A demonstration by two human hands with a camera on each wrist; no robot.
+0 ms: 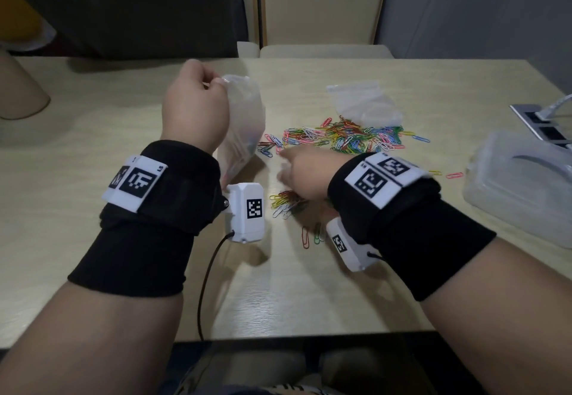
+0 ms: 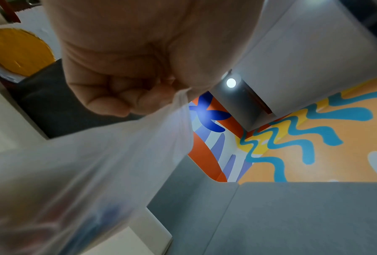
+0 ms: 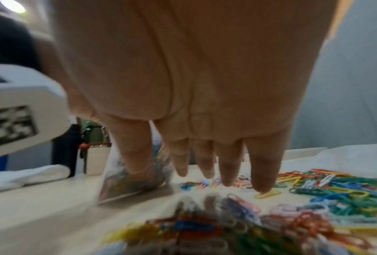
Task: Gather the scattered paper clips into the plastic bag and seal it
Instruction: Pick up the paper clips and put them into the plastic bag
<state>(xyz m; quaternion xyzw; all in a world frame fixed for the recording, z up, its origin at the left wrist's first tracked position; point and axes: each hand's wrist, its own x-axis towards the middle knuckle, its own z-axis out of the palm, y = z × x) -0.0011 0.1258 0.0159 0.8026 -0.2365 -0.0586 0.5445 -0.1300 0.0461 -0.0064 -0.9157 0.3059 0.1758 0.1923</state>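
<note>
My left hand (image 1: 198, 97) pinches the top edge of a clear plastic bag (image 1: 244, 122) and holds it upright, its bottom on the table. In the left wrist view the left hand (image 2: 122, 82) is a fist above the hanging plastic bag (image 2: 84, 172). Coloured clips show through the bag (image 3: 135, 177) in the right wrist view. My right hand (image 1: 297, 171) hovers palm down with straight fingers (image 3: 224, 172) over a small pile of paper clips (image 1: 286, 204). A bigger spread of paper clips (image 1: 346, 137) lies behind it.
A second clear bag (image 1: 365, 106) lies flat beyond the clips. A translucent plastic box (image 1: 523, 187) stands at the right. A power socket panel (image 1: 544, 122) is set in the table (image 1: 93, 240) at the far right. A few stray clips (image 1: 311, 236) lie near my right wrist.
</note>
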